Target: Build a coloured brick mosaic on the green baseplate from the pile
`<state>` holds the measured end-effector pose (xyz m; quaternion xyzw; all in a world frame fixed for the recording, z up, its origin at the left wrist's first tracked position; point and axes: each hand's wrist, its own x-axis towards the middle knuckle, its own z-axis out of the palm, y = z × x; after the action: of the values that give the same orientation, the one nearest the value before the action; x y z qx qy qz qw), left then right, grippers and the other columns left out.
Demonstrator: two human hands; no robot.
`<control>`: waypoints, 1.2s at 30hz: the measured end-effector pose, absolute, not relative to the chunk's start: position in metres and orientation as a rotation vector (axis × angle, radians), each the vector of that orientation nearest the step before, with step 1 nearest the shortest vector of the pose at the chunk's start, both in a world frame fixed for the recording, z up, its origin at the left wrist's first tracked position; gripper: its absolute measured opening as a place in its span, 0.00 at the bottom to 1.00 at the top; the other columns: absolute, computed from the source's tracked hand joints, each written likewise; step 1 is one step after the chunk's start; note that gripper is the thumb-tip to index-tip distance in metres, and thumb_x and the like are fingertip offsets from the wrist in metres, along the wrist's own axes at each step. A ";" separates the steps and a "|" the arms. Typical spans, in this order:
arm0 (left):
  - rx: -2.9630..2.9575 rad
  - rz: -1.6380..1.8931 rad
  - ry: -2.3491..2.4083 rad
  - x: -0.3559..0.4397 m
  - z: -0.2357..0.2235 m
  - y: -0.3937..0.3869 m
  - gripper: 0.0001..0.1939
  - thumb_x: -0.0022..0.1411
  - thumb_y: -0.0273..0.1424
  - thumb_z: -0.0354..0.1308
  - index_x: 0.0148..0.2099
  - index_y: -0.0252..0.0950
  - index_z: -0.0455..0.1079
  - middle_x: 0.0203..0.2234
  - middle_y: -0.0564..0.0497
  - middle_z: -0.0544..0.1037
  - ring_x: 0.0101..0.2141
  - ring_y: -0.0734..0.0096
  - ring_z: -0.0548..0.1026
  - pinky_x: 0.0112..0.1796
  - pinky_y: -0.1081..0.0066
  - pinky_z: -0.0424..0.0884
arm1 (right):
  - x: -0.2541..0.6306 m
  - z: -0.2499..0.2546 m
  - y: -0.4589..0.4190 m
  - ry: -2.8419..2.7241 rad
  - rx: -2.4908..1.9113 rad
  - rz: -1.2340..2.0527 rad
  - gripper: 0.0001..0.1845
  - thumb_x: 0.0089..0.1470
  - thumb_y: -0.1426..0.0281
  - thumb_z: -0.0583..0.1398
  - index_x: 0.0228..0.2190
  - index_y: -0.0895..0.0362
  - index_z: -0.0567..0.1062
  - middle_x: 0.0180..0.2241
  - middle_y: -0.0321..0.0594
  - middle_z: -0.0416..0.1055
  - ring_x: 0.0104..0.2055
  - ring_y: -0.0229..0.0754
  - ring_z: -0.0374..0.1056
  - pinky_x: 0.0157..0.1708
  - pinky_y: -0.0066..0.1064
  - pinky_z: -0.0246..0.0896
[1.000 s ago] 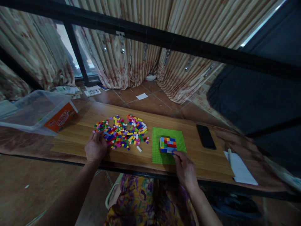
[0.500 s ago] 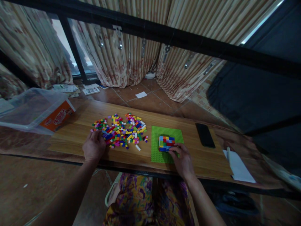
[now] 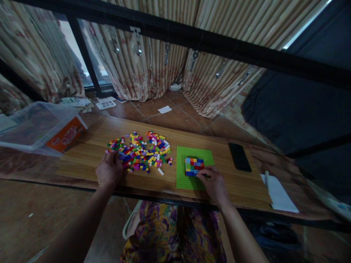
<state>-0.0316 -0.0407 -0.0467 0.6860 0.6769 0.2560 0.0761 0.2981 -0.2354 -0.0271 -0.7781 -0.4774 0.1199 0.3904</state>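
Two-handedly working at a long brown wood-grain board, facing striped beige curtains and reddish-brown floor tiles past a black metal bar. Touching a scattered heap of small multicoloured plastic bricks with the curled left hand, covering the heap's near-left edge; being unable to tell of any grip. Meeting the near-right corner of a rectangular multicoloured brick block, on a square green studded baseplate, with the narrowed right hand, hiding any held piece. Having a black rectangular phone and white paper with a pale pen rightward, a clear orange-labelled plastic box leftward.
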 end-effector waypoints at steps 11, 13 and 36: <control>2.064 0.755 2.019 -0.033 -0.049 -0.038 0.17 0.62 0.33 0.48 0.49 0.37 0.73 0.45 0.43 0.77 0.46 0.55 0.75 0.43 0.63 0.70 | 0.296 -0.037 -0.244 -0.763 -1.728 0.342 0.15 0.44 0.56 0.67 0.25 0.56 0.79 0.31 0.39 0.73 0.36 0.42 0.69 0.39 0.35 0.64; 2.078 0.760 2.016 -0.033 -0.050 -0.038 0.17 0.62 0.33 0.48 0.49 0.37 0.72 0.45 0.42 0.77 0.45 0.55 0.75 0.42 0.63 0.70 | 0.297 -0.041 -0.251 -0.477 -1.637 0.273 0.17 0.42 0.57 0.68 0.27 0.57 0.78 0.29 0.38 0.73 0.32 0.40 0.68 0.34 0.32 0.64; 2.050 0.774 2.021 -0.032 -0.050 -0.040 0.16 0.63 0.32 0.47 0.48 0.37 0.73 0.44 0.43 0.77 0.45 0.58 0.75 0.41 0.66 0.69 | 0.163 -0.034 -0.245 -1.194 -1.731 0.647 0.10 0.59 0.66 0.57 0.31 0.53 0.77 0.31 0.38 0.74 0.35 0.41 0.70 0.36 0.30 0.64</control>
<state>-0.0321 -0.0399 -0.0498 0.6855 0.6758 0.2587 0.0802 0.1628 -0.2449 -0.0337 -0.7012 -0.4837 0.2619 0.4536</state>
